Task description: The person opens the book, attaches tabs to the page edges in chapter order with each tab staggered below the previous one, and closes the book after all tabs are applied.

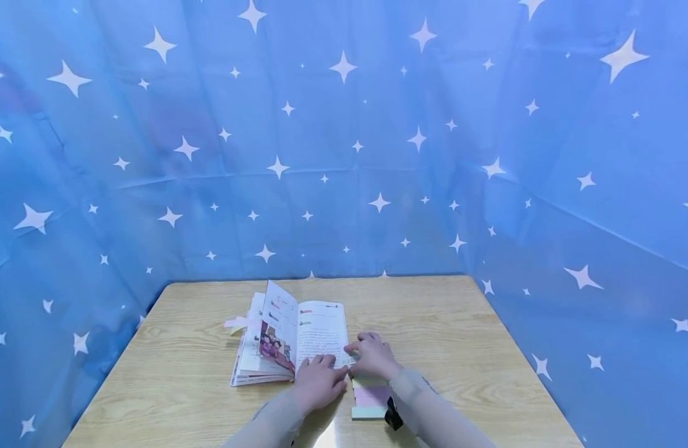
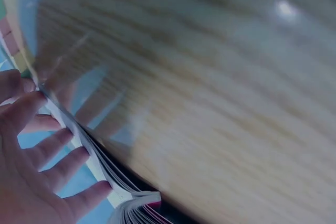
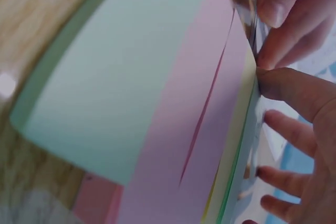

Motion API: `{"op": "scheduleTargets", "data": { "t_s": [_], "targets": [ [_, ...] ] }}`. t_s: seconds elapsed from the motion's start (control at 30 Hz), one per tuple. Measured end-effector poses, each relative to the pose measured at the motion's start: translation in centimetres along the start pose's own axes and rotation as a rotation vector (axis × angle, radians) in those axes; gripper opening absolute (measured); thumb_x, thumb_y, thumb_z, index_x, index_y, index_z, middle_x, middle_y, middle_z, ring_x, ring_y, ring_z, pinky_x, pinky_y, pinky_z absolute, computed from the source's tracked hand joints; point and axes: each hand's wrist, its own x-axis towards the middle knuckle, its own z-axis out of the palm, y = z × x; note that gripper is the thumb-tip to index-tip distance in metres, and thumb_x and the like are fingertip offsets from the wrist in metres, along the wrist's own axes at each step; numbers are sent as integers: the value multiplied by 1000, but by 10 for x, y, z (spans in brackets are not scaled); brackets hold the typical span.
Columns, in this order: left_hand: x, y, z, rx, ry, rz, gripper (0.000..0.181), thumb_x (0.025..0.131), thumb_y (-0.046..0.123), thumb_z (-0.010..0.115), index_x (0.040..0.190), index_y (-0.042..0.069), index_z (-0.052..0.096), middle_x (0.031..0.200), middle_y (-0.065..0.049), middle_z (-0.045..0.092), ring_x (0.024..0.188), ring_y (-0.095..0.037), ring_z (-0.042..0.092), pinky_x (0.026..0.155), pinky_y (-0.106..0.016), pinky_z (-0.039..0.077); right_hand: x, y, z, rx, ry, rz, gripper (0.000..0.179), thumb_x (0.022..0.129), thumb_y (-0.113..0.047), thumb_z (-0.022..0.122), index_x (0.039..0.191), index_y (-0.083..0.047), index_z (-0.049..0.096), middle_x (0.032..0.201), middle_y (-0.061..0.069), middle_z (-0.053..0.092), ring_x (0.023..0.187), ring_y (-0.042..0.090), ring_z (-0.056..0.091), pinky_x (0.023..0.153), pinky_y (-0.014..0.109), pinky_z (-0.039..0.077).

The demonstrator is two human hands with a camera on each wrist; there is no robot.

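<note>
An open picture book [image 1: 321,330] lies on the table, one page standing partly raised. My left hand [image 1: 319,381] rests its outstretched fingers on the lower part of the right-hand page; the left wrist view shows them spread along the book's edge [image 2: 100,166]. At that page's right edge is my right hand [image 1: 373,356], thumb and forefinger apart, beside a small pale strip [image 1: 348,359]. The right wrist view shows its thumb [image 3: 283,85] near the left fingertips. Under the right wrist lies a set of sticky notes [image 1: 372,396] in green, pink and yellow.
Pale tabs [image 1: 238,323] stick out from the book's left side. The wooden table [image 1: 456,311] extends around the book, with a blue star-printed curtain [image 1: 344,137] behind it. A black object [image 1: 393,415] sits at the right wrist.
</note>
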Motion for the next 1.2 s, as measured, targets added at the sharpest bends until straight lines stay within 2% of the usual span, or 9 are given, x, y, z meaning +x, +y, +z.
{"op": "scheduleTargets", "data": {
  "t_s": [0.23, 0.4, 0.5, 0.67, 0.83, 0.97, 1.1, 1.2],
  "targets": [
    [-11, -9, -6, -68, 30, 42, 42, 96, 45, 52, 124, 18, 67, 131, -4, 59, 122, -27, 53, 102, -53, 41, -2, -5, 1, 14, 1, -40, 53, 65, -30, 82, 115, -16, 72, 135, 20, 52, 128, 43, 39, 97, 71, 32],
    [-16, -15, -5, -82, 73, 80, 37, 96, 42, 54, 117, 16, 71, 126, -4, 63, 118, -25, 56, 100, -45, 45, -5, -15, 1, -18, 52, -132, 43, 73, -24, 76, 115, -12, 71, 130, 20, 57, 121, 41, 49, 90, 65, 42],
    [-19, -18, -7, -90, 115, 98, 32, 95, 38, 57, 112, 15, 73, 123, -5, 65, 115, -25, 58, 97, -42, 47, -4, -23, 3, -28, 75, -183, 40, 78, -23, 72, 117, -12, 70, 129, 18, 59, 121, 37, 51, 91, 58, 46],
    [-26, -26, -14, -152, 156, 78, 26, 93, 33, 61, 106, 16, 75, 120, -5, 66, 112, -24, 60, 94, -40, 50, -2, -38, 9, -8, 97, -249, 36, 84, -22, 67, 119, -10, 69, 128, 16, 59, 121, 34, 53, 99, 49, 45],
    [-34, -37, -22, -196, 211, 64, 23, 93, 32, 62, 101, 17, 76, 117, -5, 68, 108, -24, 61, 92, -40, 51, -3, -52, 15, 49, 97, -319, 36, 87, -23, 64, 120, -8, 68, 129, 17, 58, 120, 34, 54, 100, 47, 45],
    [-41, -44, -33, -216, 246, 52, 22, 92, 31, 62, 98, 16, 76, 114, -6, 68, 106, -25, 62, 92, -43, 50, -3, -61, 20, 98, 71, -339, 36, 90, -26, 63, 122, -9, 67, 133, 16, 56, 125, 32, 50, 103, 47, 42],
    [-48, -50, -41, -269, 257, 2, 22, 92, 30, 63, 101, 13, 75, 114, -6, 68, 106, -27, 62, 93, -46, 49, -1, -68, 25, 118, 67, -371, 39, 92, -34, 62, 123, -11, 66, 134, 15, 56, 125, 31, 50, 104, 46, 41],
    [-52, -53, -45, -287, 289, -43, 22, 91, 28, 65, 104, 12, 75, 108, -5, 70, 101, -26, 64, 89, -45, 51, 1, -73, 31, 107, 78, -403, 39, 92, -36, 63, 123, -11, 67, 133, 15, 58, 123, 31, 53, 104, 45, 42]
  ]
}}
